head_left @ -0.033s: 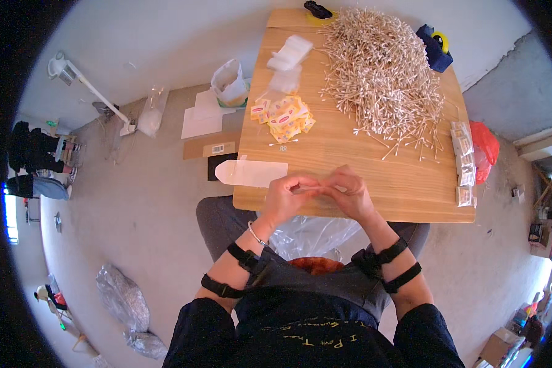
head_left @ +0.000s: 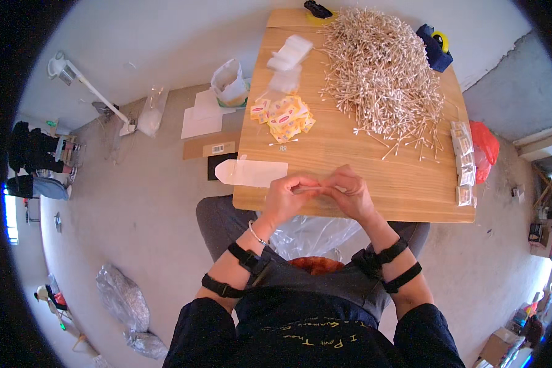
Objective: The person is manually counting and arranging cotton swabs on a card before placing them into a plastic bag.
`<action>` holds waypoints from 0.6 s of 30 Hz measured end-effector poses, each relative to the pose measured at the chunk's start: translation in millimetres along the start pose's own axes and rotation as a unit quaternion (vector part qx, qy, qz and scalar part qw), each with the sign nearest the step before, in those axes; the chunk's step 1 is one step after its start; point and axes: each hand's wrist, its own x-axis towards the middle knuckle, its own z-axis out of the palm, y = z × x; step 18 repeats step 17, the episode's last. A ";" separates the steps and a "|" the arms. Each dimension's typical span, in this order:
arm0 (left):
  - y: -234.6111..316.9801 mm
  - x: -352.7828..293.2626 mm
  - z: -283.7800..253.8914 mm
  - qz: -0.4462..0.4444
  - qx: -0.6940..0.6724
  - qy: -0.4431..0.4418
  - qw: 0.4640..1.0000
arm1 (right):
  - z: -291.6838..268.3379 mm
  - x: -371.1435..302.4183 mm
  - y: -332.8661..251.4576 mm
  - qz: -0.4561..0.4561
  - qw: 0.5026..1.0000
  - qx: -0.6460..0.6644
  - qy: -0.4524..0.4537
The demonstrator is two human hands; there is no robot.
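Note:
Close to the table's near edge, my left hand [head_left: 285, 195] and my right hand [head_left: 351, 192] meet fingertip to fingertip. Both are pinched on one thin, pale, see-through piece [head_left: 308, 188], which looks like a small plastic bag; the fingers cover most of it. A white paper strip [head_left: 248, 173] with a pointed end lies beside my left hand, partly over the left edge. Beyond it are a pile of small yellow-and-white printed cards [head_left: 286, 118] and a loose cotton swab [head_left: 275, 144]. A large heap of cotton swabs [head_left: 383, 73] covers the far right of the table.
Clear plastic bags [head_left: 290, 54] lie at the table's far left. Filled packets [head_left: 463, 162] line the right edge of the wooden table [head_left: 325, 153], with a red bag [head_left: 484, 150] hanging beyond. A tape roll [head_left: 440, 42] sits in a dark holder at the far right corner.

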 end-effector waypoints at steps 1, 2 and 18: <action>-0.9 -0.8 0.8 -0.020 0.007 -0.001 1.000 | 0.8 -1.5 2.1 -0.012 1.000 -0.023 0.004; -1.4 1.2 1.4 -0.037 0.015 -0.002 0.999 | 0.4 -0.4 4.0 -0.025 0.999 -0.046 0.008; 4.4 4.5 -12.9 0.162 0.351 -0.023 0.922 | -4.5 1.0 2.1 -0.122 0.977 -0.176 0.014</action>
